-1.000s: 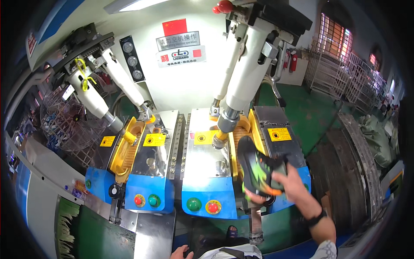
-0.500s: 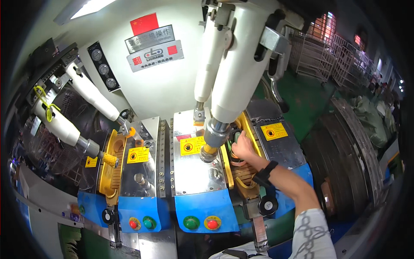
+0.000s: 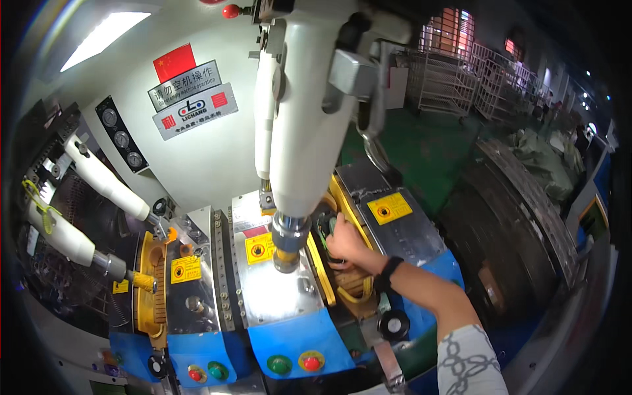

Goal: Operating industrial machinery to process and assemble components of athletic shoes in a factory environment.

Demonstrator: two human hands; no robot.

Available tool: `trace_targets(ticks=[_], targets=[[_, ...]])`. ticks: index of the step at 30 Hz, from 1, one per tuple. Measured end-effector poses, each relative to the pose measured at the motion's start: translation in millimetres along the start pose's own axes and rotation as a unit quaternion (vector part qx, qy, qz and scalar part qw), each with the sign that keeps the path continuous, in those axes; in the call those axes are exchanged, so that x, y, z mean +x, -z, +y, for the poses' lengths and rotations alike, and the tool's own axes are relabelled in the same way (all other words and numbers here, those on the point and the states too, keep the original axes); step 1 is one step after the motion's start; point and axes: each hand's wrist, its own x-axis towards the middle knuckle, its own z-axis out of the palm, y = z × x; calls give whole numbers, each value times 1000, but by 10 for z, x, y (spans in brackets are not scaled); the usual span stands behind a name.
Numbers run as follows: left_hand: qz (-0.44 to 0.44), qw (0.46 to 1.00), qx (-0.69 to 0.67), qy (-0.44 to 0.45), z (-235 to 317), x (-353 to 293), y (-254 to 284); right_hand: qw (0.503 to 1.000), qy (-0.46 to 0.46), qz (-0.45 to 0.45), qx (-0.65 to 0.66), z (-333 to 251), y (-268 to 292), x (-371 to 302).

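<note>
My right hand [image 3: 347,241] reaches in from the lower right, with a black band [image 3: 387,271] on the wrist. Its fingers are curled over a dark, shoe-like item with a green edge [image 3: 324,227], mostly hidden by the hand and the machine. That item sits inside the right yellow cradle [image 3: 320,271], which has brown slats at its bottom. Just left of the hand, a thick white press arm [image 3: 304,125] comes down, ending in a metal collar [image 3: 289,230] and a yellow tip. My left hand is out of view.
A second yellow cradle [image 3: 143,289] with white press arms stands at the left. Green [image 3: 280,364] and red [image 3: 311,361] buttons sit on blue front panels. Dark curved layers [image 3: 507,243] lie at the right, with grey-green sacks [image 3: 536,158] and wire racks [image 3: 447,85] beyond.
The whole view has shifted, so the machine appears farther left and lower. My right hand stays at the dark item in the right cradle, its fingers still curled.
</note>
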Motion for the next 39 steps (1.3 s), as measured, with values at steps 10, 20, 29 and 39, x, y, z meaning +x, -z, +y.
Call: trace_targets(ticks=[10,20,29,39], targets=[[42,996,-62,-46,-336,221,140,906,410,-58,-90,70,739,-1372],[-15,997,-72,-15,-132,47,-68,614,686,-388,39,194,496,-1869],[4,995,-77,-63,-181,244,-44,994,-71,-57,-52,28,353,-1808],[40,992,-116,-9,-483,109,86,636,653,-411,-12,172,575,-1762]])
